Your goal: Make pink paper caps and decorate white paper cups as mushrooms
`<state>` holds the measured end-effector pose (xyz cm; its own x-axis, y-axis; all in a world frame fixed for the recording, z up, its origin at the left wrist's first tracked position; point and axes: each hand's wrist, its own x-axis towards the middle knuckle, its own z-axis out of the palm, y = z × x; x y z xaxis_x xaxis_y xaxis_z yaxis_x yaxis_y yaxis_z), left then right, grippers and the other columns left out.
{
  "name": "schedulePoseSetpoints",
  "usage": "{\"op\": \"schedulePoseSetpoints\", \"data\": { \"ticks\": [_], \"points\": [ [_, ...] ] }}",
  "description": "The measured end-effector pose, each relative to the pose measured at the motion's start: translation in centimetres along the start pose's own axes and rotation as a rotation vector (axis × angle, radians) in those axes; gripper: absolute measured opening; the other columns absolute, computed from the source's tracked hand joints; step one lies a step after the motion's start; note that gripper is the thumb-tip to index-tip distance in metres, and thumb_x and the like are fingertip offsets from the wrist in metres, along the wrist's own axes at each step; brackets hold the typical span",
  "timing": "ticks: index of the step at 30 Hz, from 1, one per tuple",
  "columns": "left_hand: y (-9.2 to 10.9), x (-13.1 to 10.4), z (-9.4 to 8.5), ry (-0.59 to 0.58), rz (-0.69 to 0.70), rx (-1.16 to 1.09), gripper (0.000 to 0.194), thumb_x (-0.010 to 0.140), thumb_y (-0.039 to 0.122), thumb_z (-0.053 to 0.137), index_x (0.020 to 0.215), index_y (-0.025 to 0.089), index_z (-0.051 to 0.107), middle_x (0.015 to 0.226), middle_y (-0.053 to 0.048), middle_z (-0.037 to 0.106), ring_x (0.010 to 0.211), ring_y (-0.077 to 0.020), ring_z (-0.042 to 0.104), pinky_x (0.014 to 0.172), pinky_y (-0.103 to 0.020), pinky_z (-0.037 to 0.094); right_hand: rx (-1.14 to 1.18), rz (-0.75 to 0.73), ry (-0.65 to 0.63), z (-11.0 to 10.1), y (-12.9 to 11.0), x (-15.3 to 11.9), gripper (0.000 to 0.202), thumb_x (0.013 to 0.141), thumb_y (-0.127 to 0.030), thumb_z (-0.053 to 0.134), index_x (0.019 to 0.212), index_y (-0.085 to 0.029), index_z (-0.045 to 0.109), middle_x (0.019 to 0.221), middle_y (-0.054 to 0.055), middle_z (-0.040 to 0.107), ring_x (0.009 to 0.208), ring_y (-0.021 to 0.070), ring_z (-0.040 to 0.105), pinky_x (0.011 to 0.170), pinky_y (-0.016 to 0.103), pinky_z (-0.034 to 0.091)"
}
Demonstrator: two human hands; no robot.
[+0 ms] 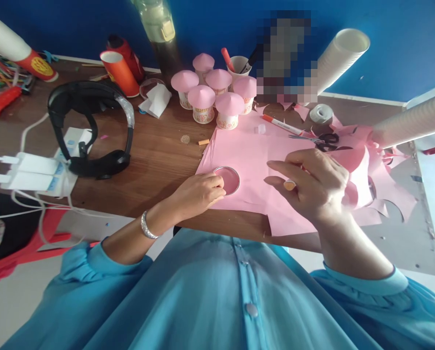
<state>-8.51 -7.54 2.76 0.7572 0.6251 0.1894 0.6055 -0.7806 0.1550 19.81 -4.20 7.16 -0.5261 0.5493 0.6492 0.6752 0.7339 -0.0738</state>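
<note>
On a stack of pink paper sheets (243, 153) lies a thin, shiny-rimmed ring (238, 181), with pink showing inside it. My left hand (199, 194) is closed at the ring's left side, its fingertips pinching or pressing the rim. Over the right part of the paper, my right hand (312, 184) is raised, with the thumb and forefinger tips apart. What looks like a marker (289, 185) is held in it; only its orange, white-edged end shows. A small orange cap (203, 142) lies left of the sheets.
Pink-roofed paper cups (202, 97) stand behind the paper. An orange-white marker (281, 125), black-handled scissors (327, 141) and pink scraps (396, 189) lie to the right. A black headset (117, 163) and white power strip (62, 167) with cables are at left.
</note>
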Motion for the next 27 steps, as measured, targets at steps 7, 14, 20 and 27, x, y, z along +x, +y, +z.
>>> {"op": "schedulePoseSetpoints", "data": {
  "ticks": [7,14,20,27],
  "points": [
    [-0.1,-0.2,-0.2,-0.059,-0.003,-0.052,0.032,0.105,0.015,0.048,0.081,0.017,0.07,0.084,-0.003,0.064,0.078,-0.016,0.057,0.068,-0.031,0.045,-0.007,-0.069,-0.015,0.4,-0.1,-0.1,0.027,0.1,-0.049,0.062,0.102,-0.025,0.075,0.084,0.005,0.066,0.071,0.017,0.057,0.065,0.032,0.041],
    [0.1,-0.3,-0.4,-0.033,0.043,0.001,0.031,0.102,0.009,0.05,0.08,0.017,0.07,0.082,-0.002,0.065,0.076,-0.0162,0.059,0.07,-0.031,0.049,-0.051,-0.052,-0.055,0.7,0.1,-0.5,0.031,0.101,-0.052,0.058,0.1,-0.025,0.074,0.084,0.005,0.066,0.072,0.0167,0.058,0.065,0.031,0.042],
    [-0.2,-0.5,-0.3,-0.025,0.052,0.021,0.027,0.103,0.012,0.05,0.086,0.017,0.072,0.084,-0.002,0.066,0.078,-0.0169,0.063,0.072,-0.032,0.054,-0.054,-0.057,-0.047,0.7,0.1,-0.4,0.032,0.101,-0.053,0.059,0.1,-0.024,0.074,0.084,0.005,0.066,0.073,0.0167,0.059,0.065,0.031,0.043],
    [1.4,0.0,-0.5,0.086,-0.05,-0.039,0.031,0.103,0.021,0.055,0.131,0.008,0.06,0.137,-0.016,0.066,0.132,-0.0286,0.061,0.112,-0.045,0.053,-0.036,0.016,0.1,0.2,0.1,-0.3,0.039,0.102,-0.057,0.053,0.104,-0.025,0.075,0.08,0.004,0.061,0.064,0.0144,0.054,0.058,0.03,0.041]
  ]
}}
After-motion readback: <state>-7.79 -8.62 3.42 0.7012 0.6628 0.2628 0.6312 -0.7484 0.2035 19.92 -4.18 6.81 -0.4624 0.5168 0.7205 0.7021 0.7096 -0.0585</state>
